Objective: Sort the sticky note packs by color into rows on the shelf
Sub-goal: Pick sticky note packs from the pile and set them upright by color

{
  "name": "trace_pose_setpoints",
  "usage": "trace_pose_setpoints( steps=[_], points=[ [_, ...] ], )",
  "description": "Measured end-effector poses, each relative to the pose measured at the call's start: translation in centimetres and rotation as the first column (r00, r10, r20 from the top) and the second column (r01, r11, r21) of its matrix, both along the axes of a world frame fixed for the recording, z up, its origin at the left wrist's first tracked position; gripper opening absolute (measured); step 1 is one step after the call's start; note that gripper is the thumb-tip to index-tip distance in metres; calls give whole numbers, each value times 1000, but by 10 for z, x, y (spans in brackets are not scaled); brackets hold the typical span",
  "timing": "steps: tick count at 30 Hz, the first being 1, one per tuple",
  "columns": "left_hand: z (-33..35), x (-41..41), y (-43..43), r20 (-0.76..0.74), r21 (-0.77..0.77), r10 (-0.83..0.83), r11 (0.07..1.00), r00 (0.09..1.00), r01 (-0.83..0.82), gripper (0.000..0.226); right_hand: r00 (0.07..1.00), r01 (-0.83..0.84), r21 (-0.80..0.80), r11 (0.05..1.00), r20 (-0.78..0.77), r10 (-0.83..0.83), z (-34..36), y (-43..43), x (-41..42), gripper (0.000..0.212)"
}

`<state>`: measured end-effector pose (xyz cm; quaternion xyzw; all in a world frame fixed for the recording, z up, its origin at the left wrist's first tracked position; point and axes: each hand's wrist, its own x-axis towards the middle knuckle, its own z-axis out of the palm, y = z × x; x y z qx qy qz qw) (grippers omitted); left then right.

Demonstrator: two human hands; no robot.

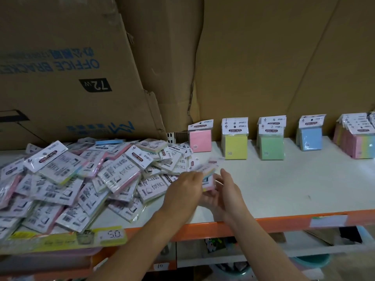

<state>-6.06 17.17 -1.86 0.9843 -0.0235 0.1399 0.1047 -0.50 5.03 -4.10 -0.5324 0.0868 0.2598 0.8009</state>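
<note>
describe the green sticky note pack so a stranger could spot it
Look along the white shelf to the packs standing against the cardboard. The green pack is third from the left, between a yellow pack and a blue pack.

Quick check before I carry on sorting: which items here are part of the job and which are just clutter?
Part of the job:
- mixed pile of packs
- multicolour pack in both hands
- pink row
- yellow row
- green row
- blue row
- multicolour row
- shelf

Just lying about:
- cardboard boxes
- price tag
- items on the lower shelf
</note>
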Motion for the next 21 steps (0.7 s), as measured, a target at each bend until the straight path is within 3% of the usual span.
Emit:
trace_pose_setpoints(
  steps=[3, 6, 7, 10, 13, 16, 21],
  points=[
    [-6, -1, 3, -50, -144, -98, 986, 994, 90, 23, 996, -56, -102, 993, 66, 63, -2, -1, 5, 42],
    [-3, 4, 15, -71, -227, -182, 960, 981, 161, 28, 987, -61, -256, 965, 128, 97, -1, -4, 12, 12],
    [-1, 9, 22, -46, -207, -158, 967, 986, 146, 30, 980, -68, -305, 950, 158, 121, -1, -7, 15, 11],
    [0, 38, 41, -47, 96, -22, 995, 999, 26, 41, 951, -41, -474, 879, 251, 180, 2, -20, 25, 22],
    [-1, 57, 55, -152, 419, 145, 905, 978, -69, 47, 955, -48, -470, 882, 237, 179, 1, -31, 30, 22],
    [-6, 59, 61, -164, 512, 218, 853, 962, -106, 36, 955, -77, -460, 885, 222, 198, -2, -38, 33, 22],
    [7, 43, 64, -7, 559, 92, 826, 996, -72, 5, 960, -100, -433, 896, 193, 201, -5, -37, 35, 21]
  ],
)
